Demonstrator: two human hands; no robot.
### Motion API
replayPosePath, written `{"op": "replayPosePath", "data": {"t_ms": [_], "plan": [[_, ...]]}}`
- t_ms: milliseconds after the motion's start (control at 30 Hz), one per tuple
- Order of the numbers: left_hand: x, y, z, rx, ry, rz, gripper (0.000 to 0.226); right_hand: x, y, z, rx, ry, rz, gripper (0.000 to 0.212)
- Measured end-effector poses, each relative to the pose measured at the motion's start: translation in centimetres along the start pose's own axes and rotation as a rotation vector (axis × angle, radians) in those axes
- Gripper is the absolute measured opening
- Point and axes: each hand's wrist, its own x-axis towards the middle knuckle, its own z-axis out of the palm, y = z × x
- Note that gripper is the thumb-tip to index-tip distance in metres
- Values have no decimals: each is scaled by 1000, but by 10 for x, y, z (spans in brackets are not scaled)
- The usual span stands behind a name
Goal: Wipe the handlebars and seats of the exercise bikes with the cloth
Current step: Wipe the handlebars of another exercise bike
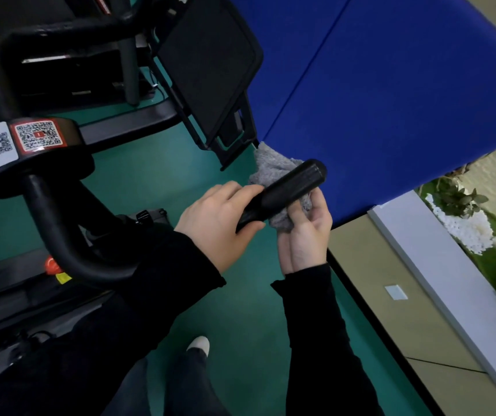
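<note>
Left hand [219, 217]: curled round the handlebar [288, 187], steadying it.
Right hand [306, 232]: presses the cloth [267, 166], gripped, under the handlebar's end.
Progress: seemingly mid-wipe on this grip; seats, out of view, likely remain.

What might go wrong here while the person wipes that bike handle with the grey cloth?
The left hand grips the inner part of the handlebar grip, so that stretch may go unwiped. The grey cloth is bunched under and behind the grip's end, so the top side might be missed. The right hand holds the cloth from below; it could slip to the green floor.
</note>
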Motion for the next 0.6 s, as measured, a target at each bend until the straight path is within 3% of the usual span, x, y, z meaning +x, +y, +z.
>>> {"op": "replayPosePath", "data": {"t_ms": [300, 467, 600], "plan": [[0, -1, -5, -39, -43, 28, 49, -28, 13, -2, -231, 40, -77, 23], [0, -2, -9, -40, -87, 52, 53, -43, 14, -7, -610, 95, -183, 32], [1, -4, -12, -5, -143, 74, 63, -65, 12, -19, -756, 153, -239, 32]]}}
